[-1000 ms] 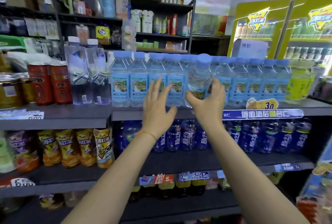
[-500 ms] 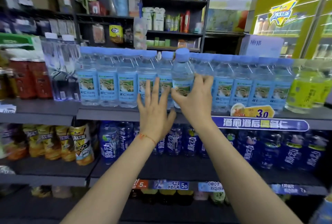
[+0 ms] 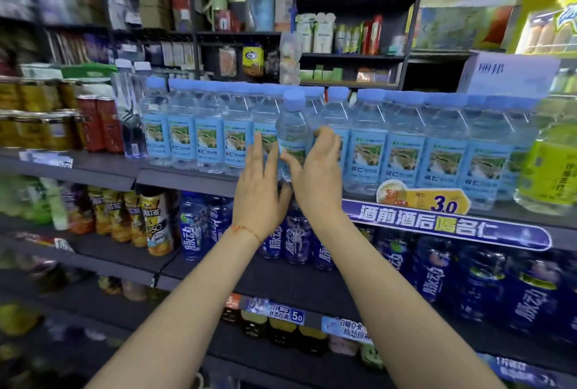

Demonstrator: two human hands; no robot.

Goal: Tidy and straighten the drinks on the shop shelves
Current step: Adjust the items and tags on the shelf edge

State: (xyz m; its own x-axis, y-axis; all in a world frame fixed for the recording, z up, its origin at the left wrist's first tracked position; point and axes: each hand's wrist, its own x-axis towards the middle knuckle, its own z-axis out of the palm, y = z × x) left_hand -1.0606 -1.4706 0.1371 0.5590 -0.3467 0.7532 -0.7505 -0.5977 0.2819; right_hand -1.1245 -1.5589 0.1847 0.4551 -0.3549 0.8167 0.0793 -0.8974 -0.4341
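The person's right hand (image 3: 315,175) curls its grip around a clear plastic water bottle with a pale blue cap and blue label (image 3: 292,135), thumb across the front and fingers behind. The left hand (image 3: 260,195) lies released, its straight fingers against the bottle's left side and the neighbouring label. The bottle stands at the front edge of the dark grey metal shelf (image 3: 187,178), proud of the row of matching blue-labelled water bottles (image 3: 368,151) and apparently tilted a touch, though motion blur makes that uncertain. To finish the step well, the person should keep the base flat, turn the label to face outward, and slide the bottle back until it sits flush with its neighbours without knocking them. Compared with a second ago, both hands have closed in around the bottle and the left hand has drawn alongside it.
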